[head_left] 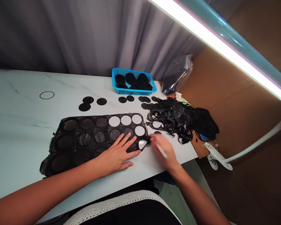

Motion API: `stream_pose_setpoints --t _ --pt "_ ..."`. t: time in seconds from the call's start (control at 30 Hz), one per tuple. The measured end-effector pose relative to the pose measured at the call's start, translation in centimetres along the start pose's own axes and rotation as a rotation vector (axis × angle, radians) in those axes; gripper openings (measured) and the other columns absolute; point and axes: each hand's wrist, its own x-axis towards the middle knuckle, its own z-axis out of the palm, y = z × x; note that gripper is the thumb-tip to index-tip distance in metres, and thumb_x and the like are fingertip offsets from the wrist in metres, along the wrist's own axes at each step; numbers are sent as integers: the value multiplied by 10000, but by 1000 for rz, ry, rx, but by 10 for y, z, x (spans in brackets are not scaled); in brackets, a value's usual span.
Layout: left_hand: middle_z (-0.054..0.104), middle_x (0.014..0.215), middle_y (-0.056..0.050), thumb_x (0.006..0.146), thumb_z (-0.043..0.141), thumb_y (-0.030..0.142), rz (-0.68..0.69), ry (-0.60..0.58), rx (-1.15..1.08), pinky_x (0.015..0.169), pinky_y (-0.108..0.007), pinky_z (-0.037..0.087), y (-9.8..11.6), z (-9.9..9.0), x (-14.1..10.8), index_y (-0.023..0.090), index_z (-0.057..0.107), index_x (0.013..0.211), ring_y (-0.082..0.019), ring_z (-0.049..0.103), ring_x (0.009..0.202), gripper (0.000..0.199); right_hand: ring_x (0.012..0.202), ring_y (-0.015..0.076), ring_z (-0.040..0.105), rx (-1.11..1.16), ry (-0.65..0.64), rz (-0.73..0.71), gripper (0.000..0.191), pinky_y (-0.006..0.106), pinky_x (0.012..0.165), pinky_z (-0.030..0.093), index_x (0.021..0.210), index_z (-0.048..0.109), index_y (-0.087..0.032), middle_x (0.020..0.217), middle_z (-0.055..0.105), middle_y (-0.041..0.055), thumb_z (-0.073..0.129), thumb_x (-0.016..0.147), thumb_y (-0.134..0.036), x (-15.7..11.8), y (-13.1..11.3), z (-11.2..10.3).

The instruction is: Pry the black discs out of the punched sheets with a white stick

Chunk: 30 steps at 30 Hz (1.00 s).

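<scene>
One black sheet lies on the white surface; the left hand spreads its fingers flat over it, the right hand's, blurred by its edge, grip a slim white tool.

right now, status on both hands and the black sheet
Left hand spread on black sheet. Right hand, blurred, at sheet's right edge, holding white pen-like tool. Black scraps heaped off that end.

Marbled table under black sheet, discs, scraps, blue basket.
</scene>
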Motion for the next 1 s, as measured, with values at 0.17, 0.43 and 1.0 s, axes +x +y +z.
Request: stream_pose_setpoints --t 0.17,0.43,1.0 --pt "208 1644 -73 899 683 412 5 -40 46 1198 -561 173 0 -11 -10 361 447 1459 -384 159 1503 610 824 224 656 79 233 369 192 336 720 507 882 641 -212 924 724 72 525 955 -347 31 29 -23" --pt "185 1648 -68 991 542 450 20 -41 74 1226 -472 138 -3 -22 -51 335 353 1526 -296 230 1500 579 800 180 632 564 -290 275 188 288 687 466 760 592 -208 905 717 49 560 927 -290 23 -39 16" --pt "117 1661 -59 965 592 399 -31 -38 7 1222 -509 158 3 -18 -53 358 343 1524 -314 194 1507 614 838 178 602 460 -368 77 234 323 719 483 706 482 -217 938 642 48 578 916 -179 14 -60 26"
